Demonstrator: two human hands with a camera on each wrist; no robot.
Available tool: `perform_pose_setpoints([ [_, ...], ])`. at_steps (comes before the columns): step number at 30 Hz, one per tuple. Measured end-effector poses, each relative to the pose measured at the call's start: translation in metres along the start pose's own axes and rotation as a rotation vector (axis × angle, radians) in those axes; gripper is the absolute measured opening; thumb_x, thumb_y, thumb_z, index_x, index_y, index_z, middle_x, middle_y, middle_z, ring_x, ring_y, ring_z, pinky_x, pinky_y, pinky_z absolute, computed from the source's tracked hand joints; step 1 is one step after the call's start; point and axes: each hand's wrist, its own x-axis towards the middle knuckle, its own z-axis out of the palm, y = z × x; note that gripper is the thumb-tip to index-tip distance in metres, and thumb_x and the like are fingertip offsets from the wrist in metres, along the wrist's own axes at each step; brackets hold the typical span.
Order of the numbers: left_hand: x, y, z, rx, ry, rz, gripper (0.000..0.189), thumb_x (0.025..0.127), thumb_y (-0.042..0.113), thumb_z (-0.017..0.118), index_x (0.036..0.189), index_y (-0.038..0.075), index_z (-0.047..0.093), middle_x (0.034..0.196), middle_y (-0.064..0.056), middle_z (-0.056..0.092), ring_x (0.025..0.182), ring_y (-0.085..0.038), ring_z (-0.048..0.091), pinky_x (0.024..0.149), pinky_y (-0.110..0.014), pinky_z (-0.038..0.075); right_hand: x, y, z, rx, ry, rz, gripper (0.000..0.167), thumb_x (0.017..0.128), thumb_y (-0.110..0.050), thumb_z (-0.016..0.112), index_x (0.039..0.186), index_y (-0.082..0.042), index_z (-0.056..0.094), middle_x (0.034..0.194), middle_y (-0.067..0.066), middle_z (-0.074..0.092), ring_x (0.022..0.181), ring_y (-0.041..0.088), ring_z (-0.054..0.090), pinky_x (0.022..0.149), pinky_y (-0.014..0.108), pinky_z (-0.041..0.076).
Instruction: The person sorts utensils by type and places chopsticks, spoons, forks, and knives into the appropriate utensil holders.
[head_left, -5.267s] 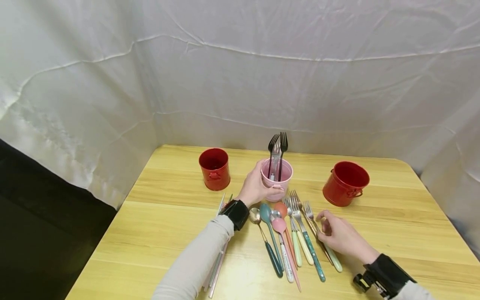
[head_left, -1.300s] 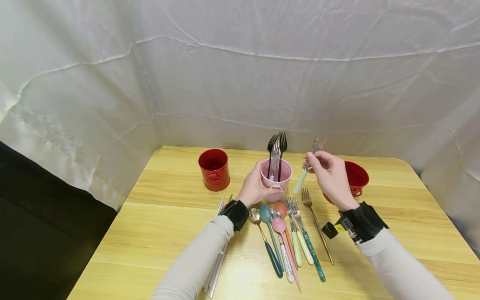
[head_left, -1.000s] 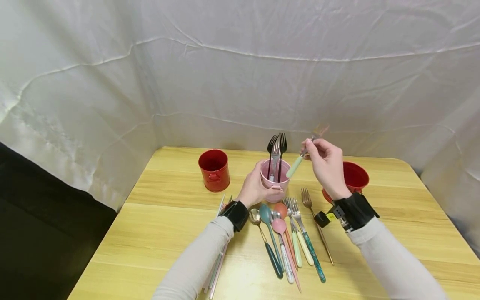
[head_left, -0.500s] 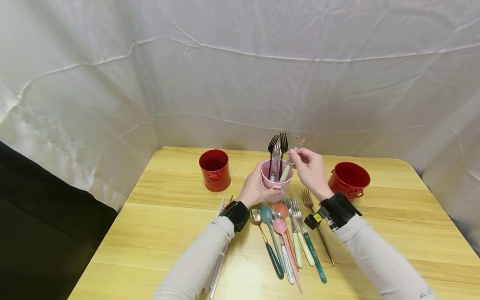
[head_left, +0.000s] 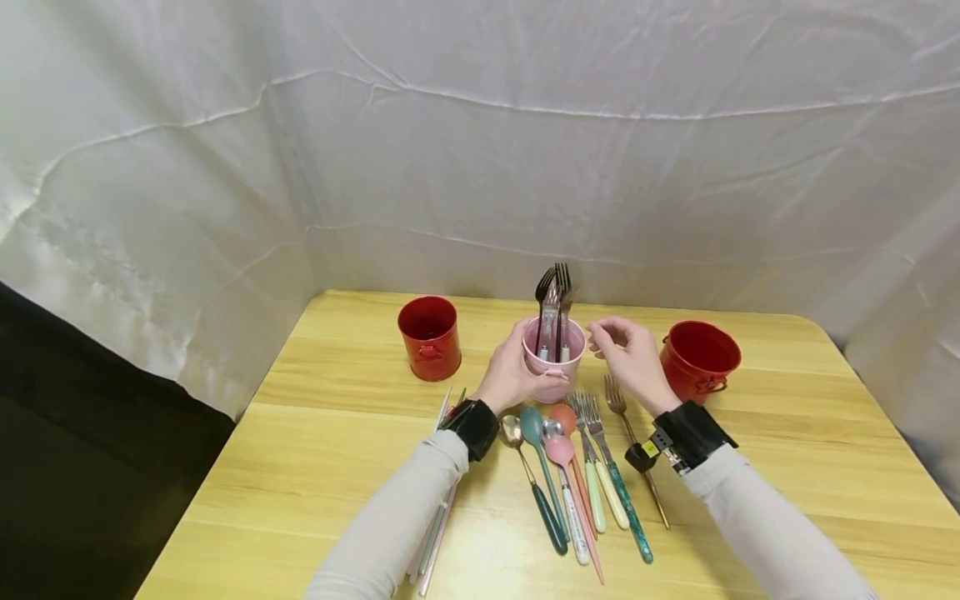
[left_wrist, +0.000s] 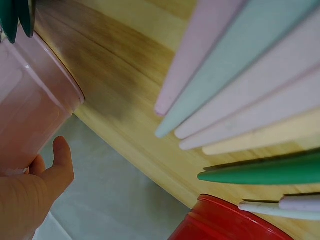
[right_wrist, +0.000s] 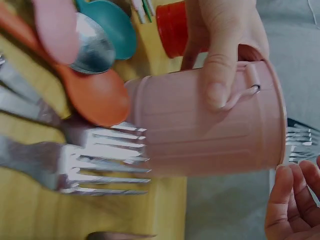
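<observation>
My left hand [head_left: 513, 371] grips a small pink metal bucket [right_wrist: 200, 135], its thumb pressed across the front by the handle loop. Several forks [head_left: 552, 310], black and silver, stand in that bucket with tines up. Fingers loosely bent and holding nothing, my right hand [head_left: 630, 358] is just right of the bucket's rim; its fingertips [right_wrist: 283, 175] show right by the rim in the right wrist view. In front of the bucket lie silver forks [head_left: 592, 417] with green and cream handles, a copper fork [head_left: 615, 396], and several spoons [head_left: 558, 452] in pink, teal, orange and metal.
A red bucket [head_left: 435, 358] stands at the back left and another red bucket [head_left: 682, 379] right of my right hand. Pale, tapered chopsticks [left_wrist: 220, 90] lie beside and partly beneath my left forearm. Light cloth hangs behind the wooden table [head_left: 315, 383].
My right hand picked a pale-green-handled fork off the table, lowered it handle down into the pink bucket and let go, then drew slightly aside. My left hand kept its grip on the bucket.
</observation>
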Motion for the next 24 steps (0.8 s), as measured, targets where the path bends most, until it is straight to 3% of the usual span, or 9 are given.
perform_pose_setpoints([
  [4,0.001,0.000,0.001,0.000,-0.001,-0.005,0.103,0.066,0.020,0.096,0.151,0.021,0.037,0.145,-0.004,0.058,0.135,-0.019,0.055,0.115,-0.041,0.044,-0.009,0.010,-0.004,-0.027,-0.053,0.013,0.030,0.104,-0.019,0.055,0.116,0.006,0.067,0.105,0.028,0.071,0.080,0.011,0.067,0.073,0.014,0.056],
  [11,0.000,0.001,0.001,0.001,0.003,0.004,0.103,0.066,0.020,0.096,0.150,0.021,0.037,0.144,-0.005,0.058,0.134,-0.019,0.055,0.115,-0.041,0.044,-0.026,0.023,-0.009,-0.104,-0.145,0.088,0.029,0.103,-0.021,0.056,0.115,0.004,0.066,0.105,0.027,0.071,0.087,0.033,0.068,0.071,0.016,0.055],
  [16,-0.001,0.000,0.001,0.005,0.003,0.007,0.103,0.067,0.020,0.095,0.151,0.021,0.036,0.145,-0.004,0.057,0.135,-0.019,0.054,0.116,-0.041,0.044,-0.038,0.029,-0.014,-0.161,-0.215,0.117,0.028,0.101,-0.020,0.058,0.115,0.004,0.066,0.100,0.022,0.072,0.081,0.025,0.066,0.068,0.018,0.054],
  [24,0.000,-0.001,0.001,0.011,0.006,0.003,0.104,0.067,0.020,0.095,0.152,0.021,0.036,0.146,-0.004,0.057,0.135,-0.019,0.054,0.116,-0.041,0.043,-0.055,0.036,-0.025,-0.259,-0.257,0.041,0.017,0.098,-0.016,0.064,0.106,-0.003,0.070,0.097,0.012,0.075,0.080,0.014,0.063,0.068,0.021,0.052],
])
